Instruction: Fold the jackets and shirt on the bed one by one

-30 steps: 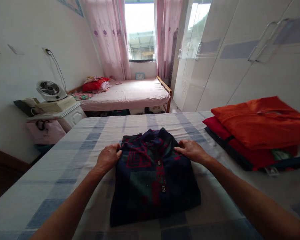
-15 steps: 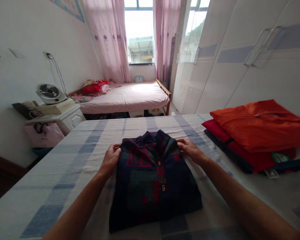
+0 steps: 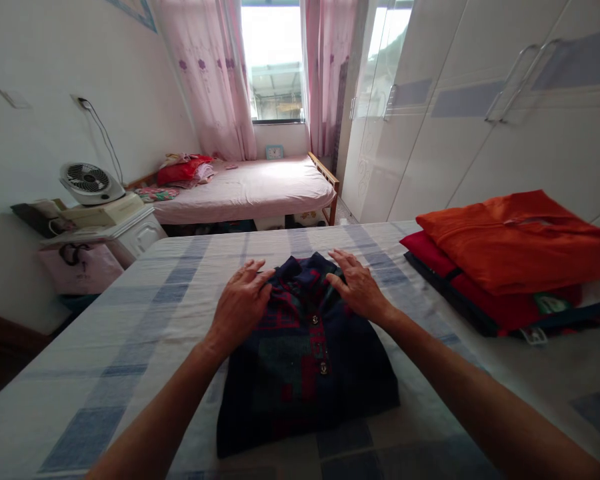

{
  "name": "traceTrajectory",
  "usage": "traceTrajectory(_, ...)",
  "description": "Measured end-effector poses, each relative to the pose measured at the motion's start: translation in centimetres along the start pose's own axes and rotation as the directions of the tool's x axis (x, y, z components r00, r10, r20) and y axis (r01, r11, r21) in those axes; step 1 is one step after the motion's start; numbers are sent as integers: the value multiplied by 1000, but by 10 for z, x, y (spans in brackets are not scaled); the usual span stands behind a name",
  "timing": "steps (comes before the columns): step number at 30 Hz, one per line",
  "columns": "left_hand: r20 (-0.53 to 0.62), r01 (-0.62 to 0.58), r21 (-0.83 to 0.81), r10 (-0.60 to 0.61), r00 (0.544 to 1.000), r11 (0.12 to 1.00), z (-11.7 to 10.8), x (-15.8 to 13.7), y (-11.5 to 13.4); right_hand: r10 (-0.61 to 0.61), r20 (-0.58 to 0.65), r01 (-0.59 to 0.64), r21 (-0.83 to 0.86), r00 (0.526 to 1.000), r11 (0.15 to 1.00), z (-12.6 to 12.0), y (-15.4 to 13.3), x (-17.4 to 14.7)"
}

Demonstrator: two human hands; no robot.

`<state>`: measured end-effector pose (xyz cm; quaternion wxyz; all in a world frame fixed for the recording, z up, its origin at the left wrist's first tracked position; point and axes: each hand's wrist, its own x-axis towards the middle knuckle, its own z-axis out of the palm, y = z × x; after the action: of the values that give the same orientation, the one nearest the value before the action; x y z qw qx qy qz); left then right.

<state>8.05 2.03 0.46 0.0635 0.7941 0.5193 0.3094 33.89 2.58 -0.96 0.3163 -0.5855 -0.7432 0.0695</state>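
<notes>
A folded dark shirt (image 3: 300, 373), navy and green with red patterns, lies on the bed sheet (image 3: 145, 333) in front of me. Its collar faces away from me and buttons run down the middle. Over the shirt's left shoulder is my left hand (image 3: 243, 300), fingers stretched and spread. My right hand (image 3: 357, 287) is at the right shoulder beside the collar, its fingers also apart. Neither hand grips the cloth; whether the palms touch it I cannot tell.
To the right sits a stack of folded clothes with an orange garment (image 3: 515, 243) on top and a red one (image 3: 510, 313) beneath. A second bed (image 3: 250, 193) stands by the window. At left, a fan (image 3: 90, 181) rests on a white cabinet (image 3: 143, 233). White wardrobes (image 3: 445, 153) line the right.
Both hands have let go of the shirt's shoulder edges and moved inward and up over them, fingers now spread. The shirt stays folded in place; the view has shifted slightly.
</notes>
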Motion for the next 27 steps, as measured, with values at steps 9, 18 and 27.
traceTrajectory(9, 233, -55, 401, -43, 971, 915, 46, -21, -25, 35, 243, 8, -173, 970, 985, 44, 11, -15)
traceTrajectory(18, 242, -57, 421, -52, 969, 905, 42, -20, -21, 14, 239, 22, -148, 971, 989, 42, 16, -13)
traceTrajectory(27, 217, -30, 352, -50, 975, 935, 44, -20, -23, 32, 221, -35, 11, 975, 999, 43, 19, -11)
